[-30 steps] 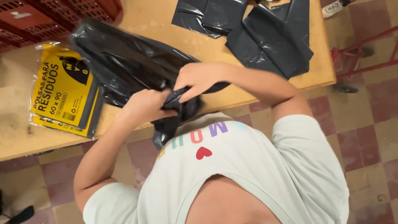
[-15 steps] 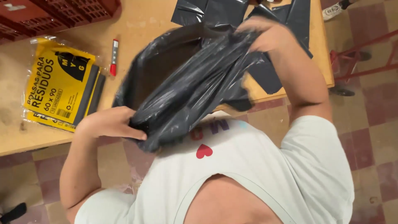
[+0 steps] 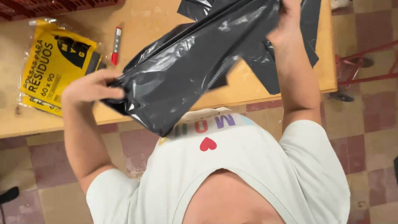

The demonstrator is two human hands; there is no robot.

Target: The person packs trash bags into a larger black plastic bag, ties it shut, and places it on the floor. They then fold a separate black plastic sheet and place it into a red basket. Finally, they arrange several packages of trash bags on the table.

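Note:
A black plastic bag (image 3: 195,70) is stretched in the air between my two hands, above the near edge of a wooden table (image 3: 257,89). My left hand (image 3: 92,88) grips one end of the bag at the left, close to my chest. My right hand (image 3: 286,25) holds the other end, raised farther out over the table. The bag hangs slack and shiny, and its lower corner droops down to my white shirt.
A yellow pack of bags (image 3: 52,68) lies on the table at the left, with a red marker (image 3: 116,43) beside it. More flat black bags (image 3: 309,39) lie at the far right of the table. A red crate (image 3: 49,6) stands at the back left. A red metal frame with a wheel (image 3: 358,66) stands on the checkered floor.
My hands were together on the bunched bag; they have drawn apart, the right one going up and away, the left one to the left. The bag has opened out between them.

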